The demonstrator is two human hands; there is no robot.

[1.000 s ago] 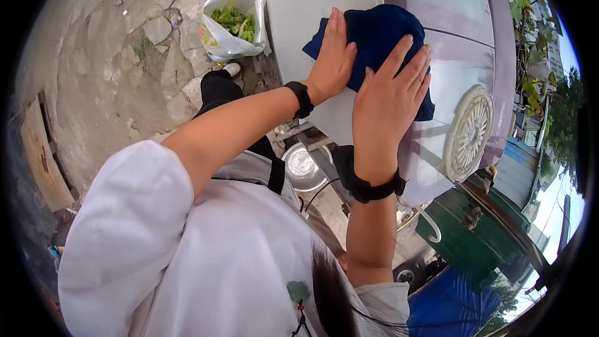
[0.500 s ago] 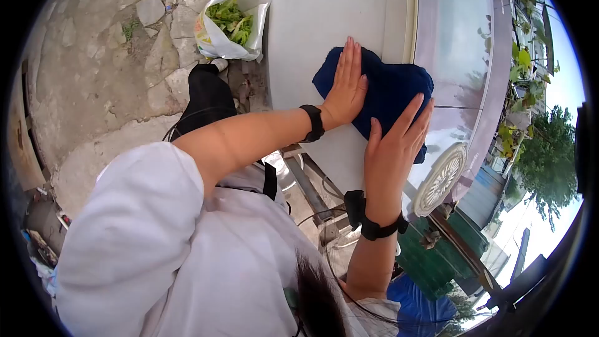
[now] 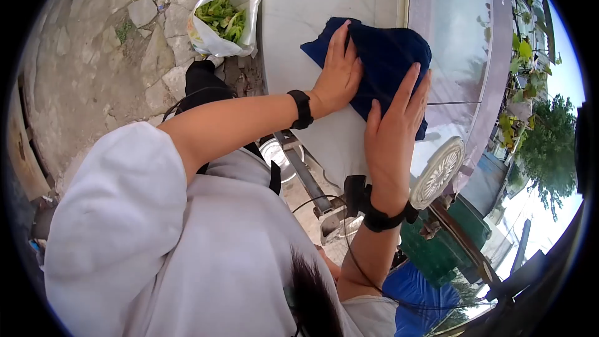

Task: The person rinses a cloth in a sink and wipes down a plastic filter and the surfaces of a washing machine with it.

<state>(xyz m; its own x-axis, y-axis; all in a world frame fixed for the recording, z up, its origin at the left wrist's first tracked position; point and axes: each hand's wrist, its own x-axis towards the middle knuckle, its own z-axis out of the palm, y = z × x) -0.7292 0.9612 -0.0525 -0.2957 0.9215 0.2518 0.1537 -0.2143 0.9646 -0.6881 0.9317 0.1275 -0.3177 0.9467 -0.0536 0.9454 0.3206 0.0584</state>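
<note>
A dark blue cloth [image 3: 390, 56] lies folded on a pale, smooth tabletop [image 3: 299, 0]. My left hand [image 3: 337, 78] rests on the cloth's left part with fingers stretched forward, and a fold rises beside the fingertips. Over its lower right part lies my right hand [image 3: 396, 125], flat, with the thumb apart from the fingers. Both palms face down, and I wear a black band on each wrist. Close to the right hand is a round, whitish openwork disc [image 3: 438, 171]. What lies beneath the cloth is hidden.
A white plastic bag [image 3: 249, 22] of leafy greens [image 3: 221, 17] stands on the cracked concrete ground [image 3: 93, 75] at left. A glossy tiled panel [image 3: 452, 43] runs along the table's right side. A thin black cable [image 3: 349, 243] hangs near my right arm.
Both hands and the cloth have shifted away from me along the tabletop. The cloth's far edge is now more bunched and folded. The camera view has also moved slightly.
</note>
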